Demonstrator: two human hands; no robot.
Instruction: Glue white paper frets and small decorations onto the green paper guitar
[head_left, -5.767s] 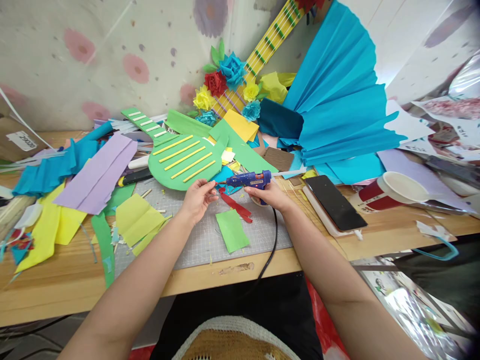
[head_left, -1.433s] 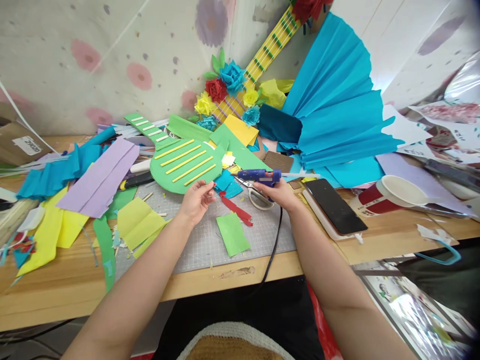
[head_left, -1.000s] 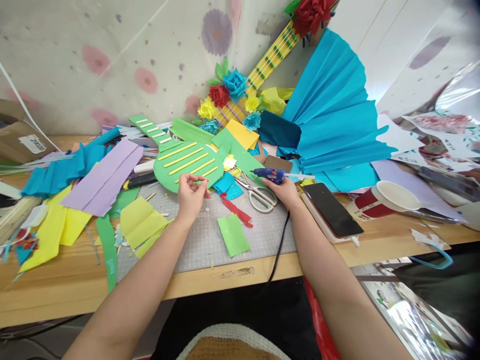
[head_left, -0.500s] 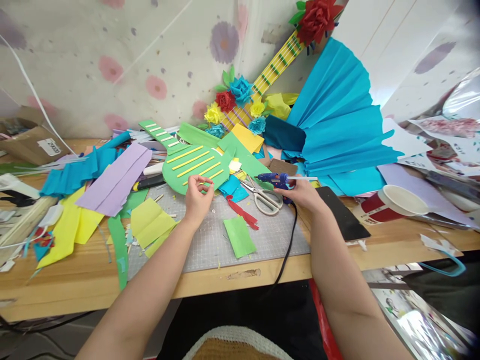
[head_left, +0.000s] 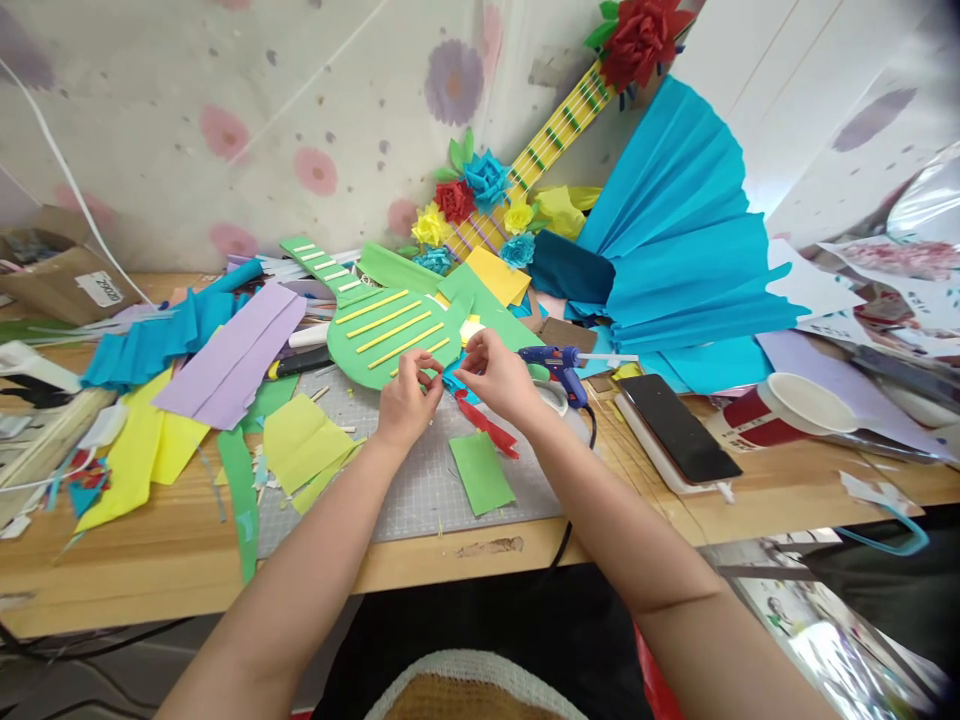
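My left hand (head_left: 412, 395) is closed in a pinch near the lower right edge of the green guitar-shaped cutout (head_left: 360, 345) with yellow strips; what it pinches is too small to make out. Close by on the right, my right hand (head_left: 491, 372) has thumb and fingertips drawn together, its contents also unclear. The blue glue gun (head_left: 562, 366) lies right of it, untouched. A twisted red paper strip (head_left: 491, 428) and a green paper piece (head_left: 481, 473) rest on the grey cutting mat (head_left: 420, 500) below my hands. The scissors (head_left: 553, 396) are partly covered by my right hand.
A phone (head_left: 679, 428) and a paper cup (head_left: 784, 408) are at the right. Blue pleated paper (head_left: 675, 230) and a yellow-necked guitar (head_left: 559, 130) with paper flowers stand behind. Purple paper (head_left: 232, 355) and yellow paper (head_left: 135, 450) lie left; the glue gun's black cord (head_left: 564, 545) crosses the front edge.
My right hand has let go of the glue gun and moved left, next to my left hand. My left hand has shifted slightly right. The phone shows more fully.
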